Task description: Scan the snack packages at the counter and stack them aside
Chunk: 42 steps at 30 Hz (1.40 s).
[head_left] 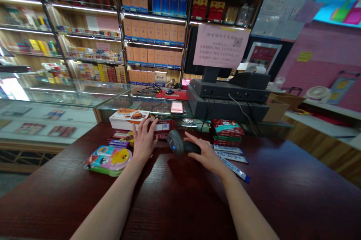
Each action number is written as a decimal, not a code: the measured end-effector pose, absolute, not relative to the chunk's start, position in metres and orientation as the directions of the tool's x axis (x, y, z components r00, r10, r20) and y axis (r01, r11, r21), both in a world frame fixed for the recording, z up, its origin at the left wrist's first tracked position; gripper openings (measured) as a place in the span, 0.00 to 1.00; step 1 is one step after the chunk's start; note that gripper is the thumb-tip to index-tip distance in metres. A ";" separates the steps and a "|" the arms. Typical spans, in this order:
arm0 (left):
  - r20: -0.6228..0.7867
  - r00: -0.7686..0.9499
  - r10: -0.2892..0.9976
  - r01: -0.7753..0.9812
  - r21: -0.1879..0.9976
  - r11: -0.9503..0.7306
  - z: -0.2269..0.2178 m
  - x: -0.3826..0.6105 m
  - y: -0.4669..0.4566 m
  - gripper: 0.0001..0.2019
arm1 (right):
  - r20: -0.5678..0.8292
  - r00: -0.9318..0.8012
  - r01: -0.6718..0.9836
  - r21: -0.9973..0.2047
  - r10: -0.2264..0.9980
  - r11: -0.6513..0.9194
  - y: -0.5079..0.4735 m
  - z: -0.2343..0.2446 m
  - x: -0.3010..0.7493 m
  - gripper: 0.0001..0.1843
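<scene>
My left hand [144,140] reaches over the goods on the brown counter, fingers apart and slightly bent. Its fingertips are at the left end of a dark red box [164,125] with a white barcode label; whether they press on it I cannot tell. Just left of them is a white and orange box [124,120] with a cup picture. My right hand [207,153] is closed around the handle of a black barcode scanner [175,143], index finger stretched along its top. A blue light glows on the scanner, which is held above the counter with its head toward the dark red box.
A colourful packet with a yellow duck [120,156] lies at left. Red and green packets [228,132] are stacked at right, beside several blue and white sachets [232,154]. Behind stand a glass display case [113,99], a cash register [228,101] and stocked shelves [153,46].
</scene>
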<state>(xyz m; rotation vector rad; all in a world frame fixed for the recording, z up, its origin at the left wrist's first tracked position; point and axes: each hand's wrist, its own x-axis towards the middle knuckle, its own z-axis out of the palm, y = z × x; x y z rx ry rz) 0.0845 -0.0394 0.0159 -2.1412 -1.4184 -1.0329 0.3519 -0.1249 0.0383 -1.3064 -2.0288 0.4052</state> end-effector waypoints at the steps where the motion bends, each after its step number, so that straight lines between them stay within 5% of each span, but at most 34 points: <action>1: 0.744 0.224 0.629 0.902 0.086 -0.423 0.016 0.084 -0.039 0.37 | 0.371 -0.265 0.677 -0.586 0.890 0.446 -0.125 0.039 0.352 0.42; 10: 0.736 0.225 0.639 0.904 0.088 -0.419 0.016 0.083 -0.039 0.38 | 0.340 -0.284 0.638 -0.631 0.897 0.441 -0.126 0.039 0.355 0.44; 18: 0.721 0.217 0.658 0.907 0.101 -0.410 0.017 0.084 -0.040 0.39 | 0.160 -0.438 0.589 -0.692 0.885 0.417 -0.124 0.031 0.353 0.47; 36: 0.739 0.237 0.630 0.884 0.105 -0.455 0.018 0.085 -0.042 0.40 | 0.069 -0.458 0.695 -0.593 0.886 0.406 -0.128 0.024 0.341 0.46; 42: 0.750 0.248 0.613 0.868 0.109 -0.485 0.023 0.087 -0.047 0.40 | 0.100 -0.411 0.596 -0.722 0.906 0.351 -0.129 0.029 0.344 0.40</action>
